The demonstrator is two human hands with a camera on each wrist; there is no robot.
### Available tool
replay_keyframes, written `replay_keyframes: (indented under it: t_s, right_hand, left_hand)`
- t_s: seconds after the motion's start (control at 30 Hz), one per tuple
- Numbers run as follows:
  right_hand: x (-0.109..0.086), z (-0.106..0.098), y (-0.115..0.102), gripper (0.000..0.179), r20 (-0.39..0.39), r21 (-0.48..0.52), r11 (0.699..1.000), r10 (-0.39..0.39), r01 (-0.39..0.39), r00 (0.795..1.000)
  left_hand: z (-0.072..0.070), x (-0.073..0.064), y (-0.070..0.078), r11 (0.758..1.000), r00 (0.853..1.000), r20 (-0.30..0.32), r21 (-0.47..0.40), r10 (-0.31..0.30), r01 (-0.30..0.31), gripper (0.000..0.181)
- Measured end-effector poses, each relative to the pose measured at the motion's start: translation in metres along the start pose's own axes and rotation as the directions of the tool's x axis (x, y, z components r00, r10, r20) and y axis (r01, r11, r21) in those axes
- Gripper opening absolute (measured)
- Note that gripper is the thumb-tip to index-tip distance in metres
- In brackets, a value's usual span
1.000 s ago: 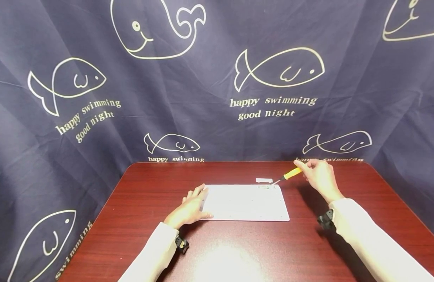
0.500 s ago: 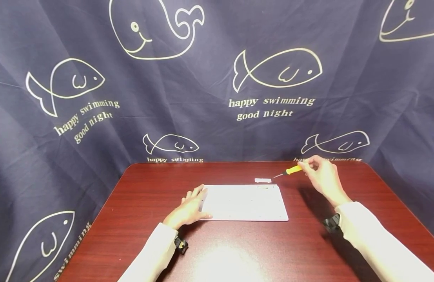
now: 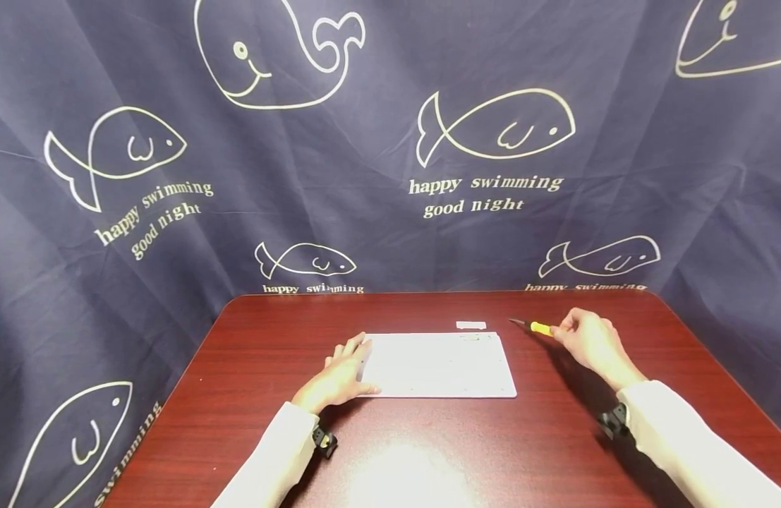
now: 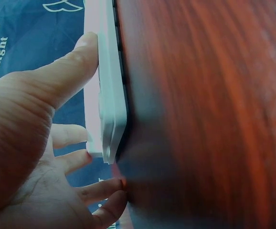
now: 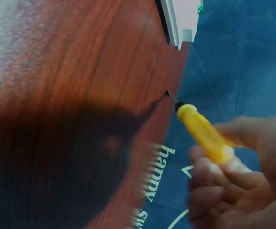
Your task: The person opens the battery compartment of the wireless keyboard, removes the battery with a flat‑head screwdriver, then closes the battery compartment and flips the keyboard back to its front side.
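A white keyboard (image 3: 437, 367) lies face down on the table, its key edges showing underneath in the left wrist view. My left hand (image 3: 339, 374) rests on its left end, the thumb (image 4: 83, 55) laid along the back and the other fingers spread at the edge. To the right, my right hand (image 3: 590, 340) pinches the yellow handle of a screwdriver (image 5: 205, 133), whose tip points left, apart from the keyboard. A small dark speck sits at that tip in the right wrist view; its kind is unclear. An uncovered battery compartment (image 3: 473, 337) shows at the keyboard's far right corner.
Just behind the keyboard lies a small white battery cover (image 3: 471, 325). The reddish-brown wooden table (image 3: 492, 451) ends at a dark blue curtain (image 3: 390, 176) printed with fish. Black wrist cameras (image 3: 324, 441) are strapped to both forearms.
My right hand has drawn the screwdriver away from the battery compartment to the right, then lowered toward the table. The left hand and keyboard stay put.
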State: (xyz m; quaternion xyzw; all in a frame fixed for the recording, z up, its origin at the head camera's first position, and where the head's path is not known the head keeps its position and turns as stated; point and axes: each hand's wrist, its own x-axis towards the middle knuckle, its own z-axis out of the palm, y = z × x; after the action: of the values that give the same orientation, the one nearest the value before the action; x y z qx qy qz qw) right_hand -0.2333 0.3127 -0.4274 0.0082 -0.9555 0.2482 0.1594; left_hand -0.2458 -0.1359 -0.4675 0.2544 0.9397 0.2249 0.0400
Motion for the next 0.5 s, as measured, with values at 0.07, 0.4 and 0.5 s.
replay_keyframes:
  t_s: [0.07, 0.4, 0.5]
  right_hand:
    - [-0.004, 0.001, -0.001, 0.018, 0.106, -0.031, 1.000, 0.006, -0.003, 0.994]
    - [-0.020, 0.014, -0.014, 0.016, 0.348, -0.078, 0.997, 0.055, -0.030, 0.936]
    - [-0.021, 0.016, -0.016, 0.018, 0.371, -0.070, 0.996, 0.079, -0.056, 0.925]
  left_hand:
    - [0.000, 0.000, 0.000, 1.000, 1.000, 0.001, 0.004, -0.003, 0.003, 0.089]
    - [0.000, 0.000, -0.001, 1.000, 1.000, 0.007, 0.016, 0.000, 0.000, 0.090]
    - [0.000, 0.000, -0.001, 1.000, 1.000, 0.010, 0.011, 0.001, -0.001, 0.089]
